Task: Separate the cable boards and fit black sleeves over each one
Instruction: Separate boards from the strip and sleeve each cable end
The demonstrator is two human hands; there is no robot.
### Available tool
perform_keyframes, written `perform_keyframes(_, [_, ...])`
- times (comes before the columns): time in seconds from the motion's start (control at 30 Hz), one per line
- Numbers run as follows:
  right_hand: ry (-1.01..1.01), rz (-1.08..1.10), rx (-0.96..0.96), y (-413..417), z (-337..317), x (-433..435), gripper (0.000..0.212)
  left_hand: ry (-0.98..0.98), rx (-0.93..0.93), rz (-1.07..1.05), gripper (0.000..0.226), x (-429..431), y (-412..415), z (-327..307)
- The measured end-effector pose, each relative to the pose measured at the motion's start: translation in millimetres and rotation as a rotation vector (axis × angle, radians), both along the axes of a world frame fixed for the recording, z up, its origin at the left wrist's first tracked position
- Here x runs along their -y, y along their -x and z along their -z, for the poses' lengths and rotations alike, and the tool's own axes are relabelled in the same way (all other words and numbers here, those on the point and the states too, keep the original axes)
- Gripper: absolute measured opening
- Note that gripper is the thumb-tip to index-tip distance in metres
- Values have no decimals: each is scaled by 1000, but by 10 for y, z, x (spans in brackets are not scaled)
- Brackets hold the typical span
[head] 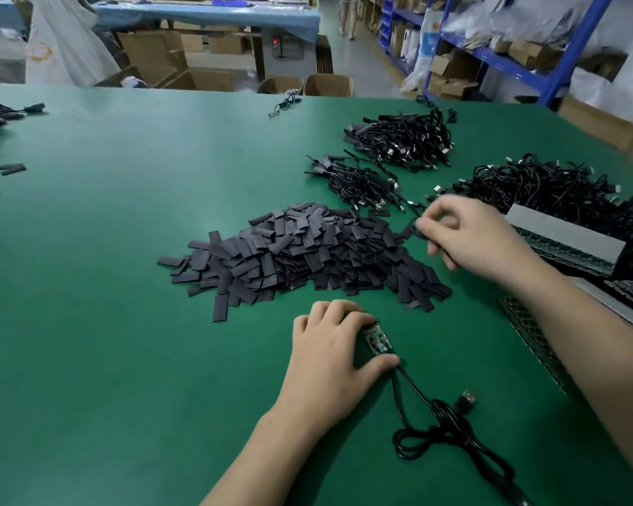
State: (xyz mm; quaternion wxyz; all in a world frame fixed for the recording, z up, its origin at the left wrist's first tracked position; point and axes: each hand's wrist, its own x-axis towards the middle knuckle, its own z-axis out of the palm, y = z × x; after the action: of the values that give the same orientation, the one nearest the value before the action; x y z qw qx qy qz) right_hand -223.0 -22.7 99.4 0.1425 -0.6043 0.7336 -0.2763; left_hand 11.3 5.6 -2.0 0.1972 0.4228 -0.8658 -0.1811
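Green table [106, 286]: cable board [378, 339] in left hand [329, 359], sleeve [415, 230] in right hand [479, 235].

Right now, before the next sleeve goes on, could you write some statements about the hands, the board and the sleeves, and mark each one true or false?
1. The left hand holds a small board down on the green table. True.
2. This board already wears a sleeve. False: it is bare and its components show.
3. The right hand pinches a black sleeve at the edge of the sleeve pile. True.
4. The sleeve pile lies inside a cardboard box. False: it lies loose on the table.
5. The board's cable ends in a USB plug that rests on the table. True.
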Motion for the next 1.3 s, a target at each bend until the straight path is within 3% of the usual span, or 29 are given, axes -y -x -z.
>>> perform_keyframes(0.27, [-2, 101, -333, -231, -731, 1466, 39, -350, -442, 28, 18, -25, 1, -100])
perform_keyframes(0.4, [140, -35, -210, -432, -583, 1121, 28, -618, -693, 11, 19, 24, -30, -133])
perform_keyframes(0.63, [-36, -177, 258, -521, 256, -318, 21, -825, -1016, -61, 16, 97, -67, -167])
perform_keyframes(0.83, [-3, -237, 494, -604, 656, -701, 15, -811, -1042, -66, 32, 73, -91, -167])
perform_keyframes(0.93, [2, -255, 562, -646, 725, -722, 24, -792, -1001, -59, 28, 61, -103, -172])
perform_keyframes(1.1, [53, -286, 638, -666, 838, -774, 16, -823, -917, 6, 16, 73, -126, -152])
perform_keyframes(1.3, [51, -310, 758, -629, 871, -832, 15, -869, -915, 61, 20, 88, -90, -128])
